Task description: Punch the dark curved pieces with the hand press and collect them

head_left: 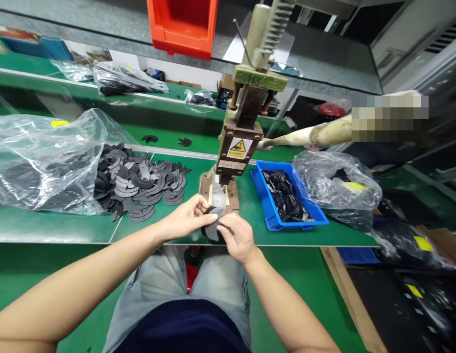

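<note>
Now pinching a grey piece (213, 231) between both hands, close to the worktop's (81, 231) front edge, directly before the press (239, 152). Grips its left side with the left hand (193, 214), with the thumb across the face; nips its right side with the right hand (238, 239), with thumb and forefinger almost together. Shows darker at the left and below; whether one layer or two, hard to say.

Looks thin, flat and light, probably stiff enough to keep its curve yet able to flex a little. Likely smooth, so liable to slip if held by the very rim, and perhaps weakest at the narrow ends. Best taken by the broad middle of the curve, with thumb in front, fingers behind and gentle pressure.

Has to the left a pile (143, 184) of similar curved shapes, spread from the worktop's back edge nearly to its front edge, beside a clear bag (36, 162). Has to the right, between the press and the worktop's front right corner, a blue bin (263, 203) of black parts (286, 196), with a second bag (334, 186) just beside it
</note>
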The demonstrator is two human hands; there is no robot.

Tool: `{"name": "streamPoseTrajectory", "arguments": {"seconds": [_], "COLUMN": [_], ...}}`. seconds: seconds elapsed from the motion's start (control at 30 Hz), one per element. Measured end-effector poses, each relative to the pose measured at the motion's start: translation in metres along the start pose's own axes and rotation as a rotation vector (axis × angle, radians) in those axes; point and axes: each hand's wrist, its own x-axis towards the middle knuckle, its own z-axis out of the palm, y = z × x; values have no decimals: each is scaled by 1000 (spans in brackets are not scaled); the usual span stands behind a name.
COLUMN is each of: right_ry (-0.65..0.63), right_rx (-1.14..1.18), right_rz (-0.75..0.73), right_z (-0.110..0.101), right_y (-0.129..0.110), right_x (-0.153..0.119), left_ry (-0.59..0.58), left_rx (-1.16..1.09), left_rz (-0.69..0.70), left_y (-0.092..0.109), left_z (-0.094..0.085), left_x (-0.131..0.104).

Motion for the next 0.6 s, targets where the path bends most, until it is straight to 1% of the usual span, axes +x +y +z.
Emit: {"name": "streamPoseTrajectory", "arguments": {"seconds": [0.1,0.13,0.17,0.27,0.37,0.43,0.47,0.53,0.6], "right_ry": [-44,-57,-68,-76,-54,-24,-1,64,151], "right_rx": [48,64,79,86,8,-86,-145,-286,-447], "right_rz": [111,158,207,330,407,441,453,464,452], "right_z": [-9,-12,-14,-24,-45,-66,-78,-105,-133], "right_y": [-6,-8,-10,-12,-5,6,14,32,53], "right_x": [-4,-5,-6,-6,1,16,27,59,101], "left_ry": [-180,-216,-225,-170,-97,-43,-27,-24,-40], "left_rx": [-182,-205,-214,-182,-2,188,283,449,564], "left_rz": [-111,-125,-123,-93,-60,-7,27,109,190], "left_y": [-10,-14,-18,-31,-46,-59,-65,-76,-82], "left_z": [7,10,13,18,16,14,13,13,14], "left_x": [-3,-3,-3,-1,2,3,3,2,0]}}
